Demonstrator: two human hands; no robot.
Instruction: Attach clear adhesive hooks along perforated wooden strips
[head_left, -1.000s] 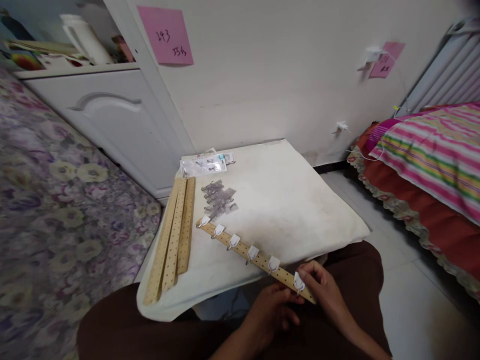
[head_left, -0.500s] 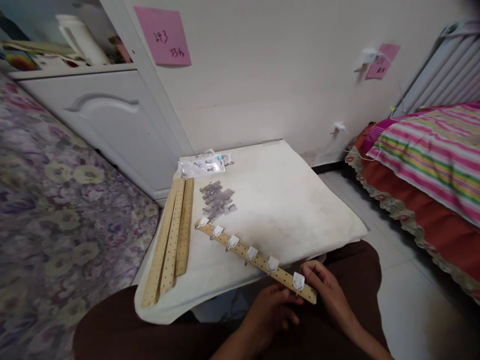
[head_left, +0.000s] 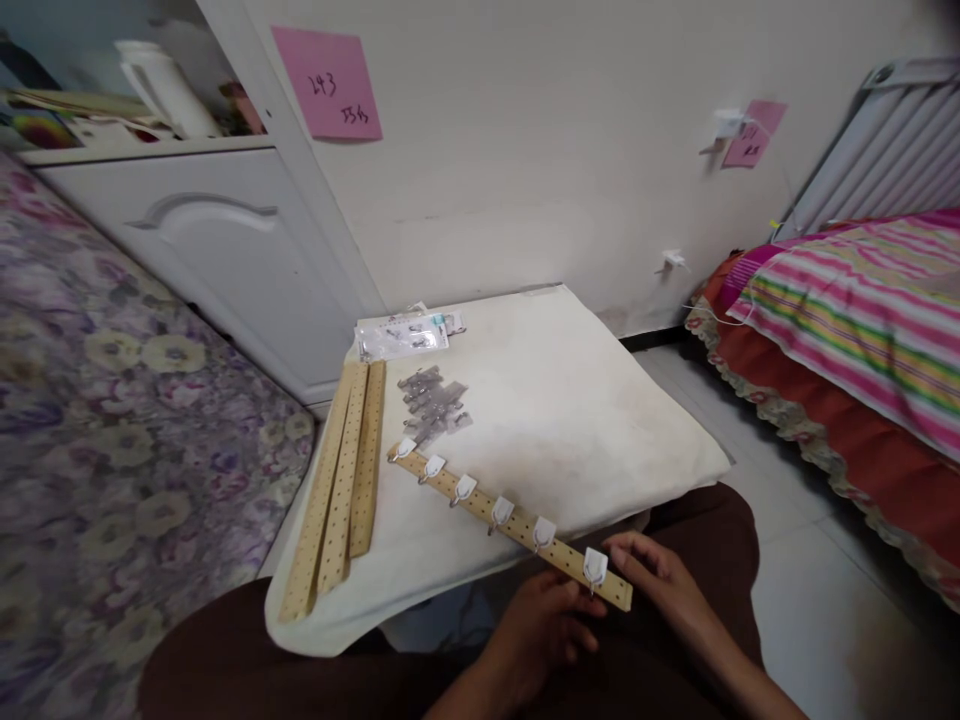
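A long perforated wooden strip (head_left: 517, 525) lies slanted, its far end on the white-covered table and its near end over my lap. Several white hooks (head_left: 502, 512) with metal loops sit in a row along it. My left hand (head_left: 551, 615) is under the near part, fingers curled against its lower edge by the nearest hook (head_left: 595, 567). On the opposite edge, my right hand (head_left: 652, 570) grips the strip near its end, thumb beside that hook; its other fingers are partly hidden. Small clear packets (head_left: 435, 403) with metal pieces lie beyond the far end.
Three more perforated strips (head_left: 337, 500) lie side by side along the left of the table (head_left: 585, 400). Clear packaging (head_left: 405, 336) rests at the back left. A floral cloth (head_left: 150, 430) hangs at left, a white cabinet (head_left: 202, 260) behind it. A bed (head_left: 847, 330) stands at right.
The view has shifted slightly. My hands keep nearly the same places at the near end of the strip, and the hooks stay where they were on it.
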